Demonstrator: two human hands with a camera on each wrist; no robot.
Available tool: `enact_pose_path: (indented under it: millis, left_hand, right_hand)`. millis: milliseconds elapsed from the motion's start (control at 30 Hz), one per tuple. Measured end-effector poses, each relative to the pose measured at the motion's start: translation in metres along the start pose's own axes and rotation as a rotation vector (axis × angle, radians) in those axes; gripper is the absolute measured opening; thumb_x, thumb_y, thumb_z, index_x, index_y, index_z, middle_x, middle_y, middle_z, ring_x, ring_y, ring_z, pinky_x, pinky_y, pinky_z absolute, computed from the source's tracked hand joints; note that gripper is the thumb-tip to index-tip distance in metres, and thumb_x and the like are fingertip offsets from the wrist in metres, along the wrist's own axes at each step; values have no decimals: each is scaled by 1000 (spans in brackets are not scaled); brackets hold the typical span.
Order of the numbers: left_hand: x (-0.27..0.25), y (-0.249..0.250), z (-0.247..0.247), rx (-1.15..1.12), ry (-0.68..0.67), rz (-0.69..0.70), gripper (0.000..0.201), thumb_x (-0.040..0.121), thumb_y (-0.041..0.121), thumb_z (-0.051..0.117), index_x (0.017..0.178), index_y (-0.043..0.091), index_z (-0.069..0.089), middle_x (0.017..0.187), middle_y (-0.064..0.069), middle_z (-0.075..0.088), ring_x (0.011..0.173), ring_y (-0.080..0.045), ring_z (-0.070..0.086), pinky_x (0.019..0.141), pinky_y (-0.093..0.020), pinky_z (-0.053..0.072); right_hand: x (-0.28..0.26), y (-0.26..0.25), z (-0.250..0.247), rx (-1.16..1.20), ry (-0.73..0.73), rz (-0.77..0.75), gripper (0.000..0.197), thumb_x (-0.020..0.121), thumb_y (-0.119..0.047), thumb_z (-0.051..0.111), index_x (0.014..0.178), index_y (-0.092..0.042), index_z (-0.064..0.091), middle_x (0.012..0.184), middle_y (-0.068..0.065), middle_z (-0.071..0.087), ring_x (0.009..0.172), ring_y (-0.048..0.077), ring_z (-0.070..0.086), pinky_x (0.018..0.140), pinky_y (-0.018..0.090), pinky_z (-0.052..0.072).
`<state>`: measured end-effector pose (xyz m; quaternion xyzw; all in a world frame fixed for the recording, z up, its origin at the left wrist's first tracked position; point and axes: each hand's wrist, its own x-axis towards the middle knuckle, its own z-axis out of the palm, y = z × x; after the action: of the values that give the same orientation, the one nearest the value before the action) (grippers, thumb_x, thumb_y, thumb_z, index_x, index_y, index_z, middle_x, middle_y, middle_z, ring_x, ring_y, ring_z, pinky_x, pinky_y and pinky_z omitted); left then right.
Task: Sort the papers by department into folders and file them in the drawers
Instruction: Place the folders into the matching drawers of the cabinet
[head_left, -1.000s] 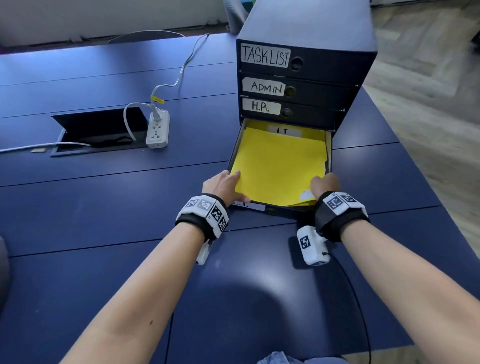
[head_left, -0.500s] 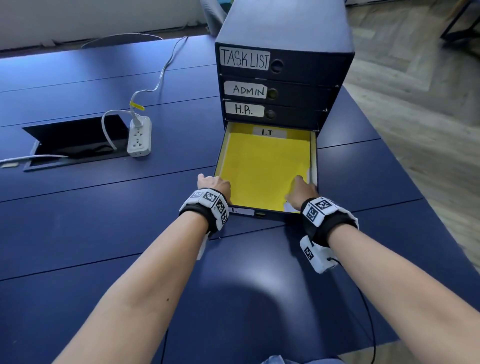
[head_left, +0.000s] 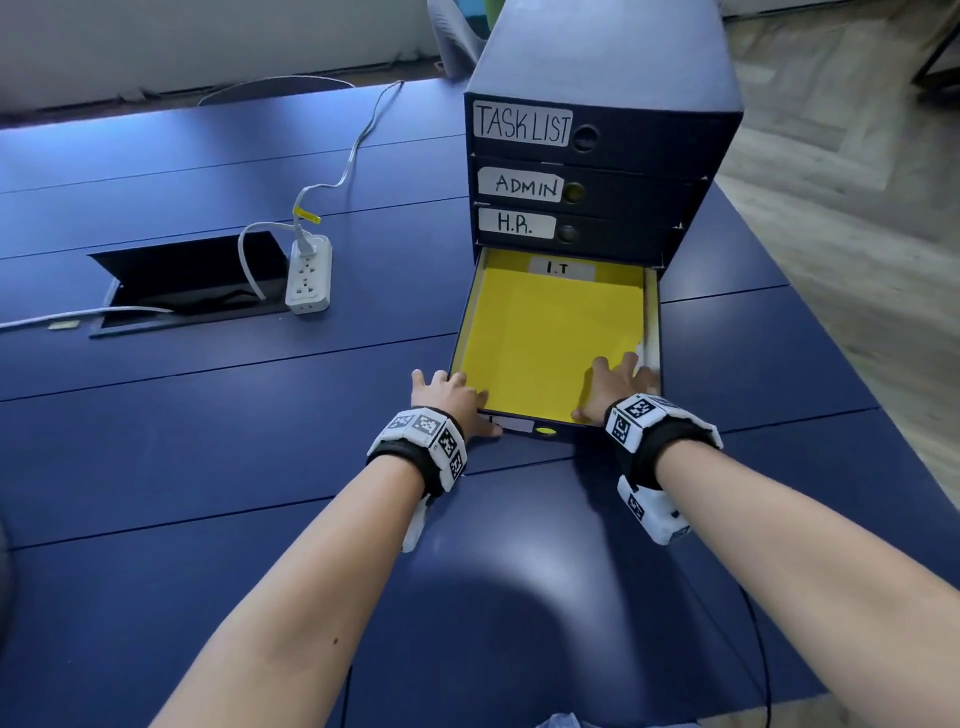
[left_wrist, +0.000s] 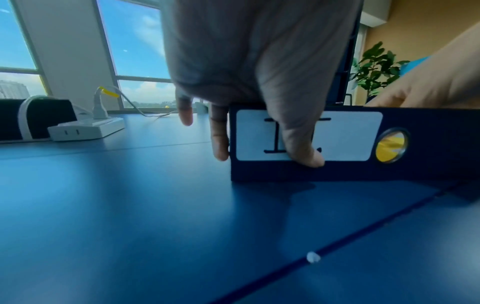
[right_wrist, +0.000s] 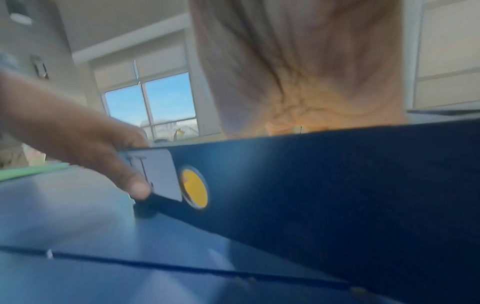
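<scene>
Two bare hands meet at the front of an open drawer (head_left: 652, 332) on a dark blue table (head_left: 260, 519). The left hand (head_left: 449, 397) holds the drawer's front left corner, thumb (left_wrist: 301, 142) pressed on the white front label (left_wrist: 348, 135), fingers hooked over the rim. The right hand (head_left: 615, 387) lies spread, fingers flat on a yellow folder (head_left: 545, 332) lying inside the drawer, at its near right corner. Behind, the drawer belongs to a blue cabinet (head_left: 613, 62) at the table's right edge, with three shut drawers labelled TASK LIST, ADMIN and H.R. Farther left lies a white power strip (head_left: 309, 275).
</scene>
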<state>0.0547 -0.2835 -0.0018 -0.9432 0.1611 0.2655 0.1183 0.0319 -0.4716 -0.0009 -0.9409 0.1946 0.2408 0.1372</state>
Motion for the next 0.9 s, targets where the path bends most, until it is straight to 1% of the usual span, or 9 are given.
enact_pose_path:
  millis: [67, 167, 267, 367, 500, 633, 733, 800, 900]
  left_hand:
    - [-1, 0, 6, -89, 51, -5, 55, 87, 61, 43, 132, 31, 44, 127, -5, 49, 123, -26, 39, 104, -46, 20]
    - [-1, -3, 10, -135, 139, 0, 47, 86, 58, 49, 119, 25, 56, 119, -4, 57, 118, -25, 46, 106, -45, 17]
    - [-1, -8, 8, -155, 221, -22, 45, 85, 55, 53, 114, 22, 62, 118, -2, 59, 117, -24, 47, 109, -46, 13]
    - [0, -13, 8, -170, 243, -24, 45, 84, 54, 54, 111, 19, 64, 114, -1, 62, 114, -22, 50, 110, -47, 11]
    - [3, -16, 11, -210, 319, -13, 44, 82, 54, 57, 104, 17, 67, 105, 0, 65, 109, -20, 53, 111, -45, 9]
    - [12, -21, 5, -200, 425, 5, 44, 80, 55, 58, 102, 18, 66, 104, 3, 65, 110, -17, 50, 111, -42, 9]
    - [23, -23, -3, -203, 473, 13, 41, 83, 52, 56, 109, 21, 62, 114, 4, 62, 117, -17, 44, 111, -42, 10]
    - [33, -24, -14, -258, 524, 18, 48, 81, 55, 56, 116, 23, 59, 119, 4, 57, 121, -17, 40, 110, -40, 12]
    - [53, -29, -44, -405, 653, 42, 61, 78, 57, 59, 126, 20, 53, 122, -1, 51, 120, -19, 41, 105, -36, 20]
  right_hand:
    - [-1, -2, 2, 7, -46, -84, 55, 86, -42, 61, 127, -12, 42, 144, 13, 19, 134, 34, 18, 104, 50, 29]
    - [-9, -6, 7, 175, -117, -277, 53, 86, -56, 52, 117, -13, 55, 128, 8, 50, 119, 27, 45, 99, 41, 39]
    - [-21, -10, 11, 234, -222, -443, 41, 80, -41, 68, 109, -12, 60, 105, 4, 60, 100, 23, 55, 89, 35, 45]
    - [-19, -11, 13, 155, -99, -503, 3, 80, -13, 65, 80, -11, 63, 84, 10, 62, 82, 27, 56, 71, 33, 44]
    - [-16, -13, 7, 102, 10, -506, 6, 78, -9, 63, 75, -14, 65, 79, 4, 60, 79, 25, 55, 63, 29, 41]
    - [-8, -11, 8, 120, 124, -537, 1, 80, -8, 63, 80, -9, 63, 92, 7, 62, 84, 27, 53, 64, 28, 35]
    - [6, -12, 7, 147, 169, -506, 5, 81, -11, 65, 83, -6, 64, 94, 9, 62, 90, 28, 52, 68, 29, 35]
    - [18, -13, 2, 126, 242, -485, 11, 79, -16, 69, 84, -7, 65, 93, 8, 60, 94, 27, 48, 76, 33, 34]
    - [35, -16, -8, 105, 418, -385, 19, 78, -20, 70, 81, -12, 53, 85, 5, 54, 89, 26, 48, 76, 33, 29]
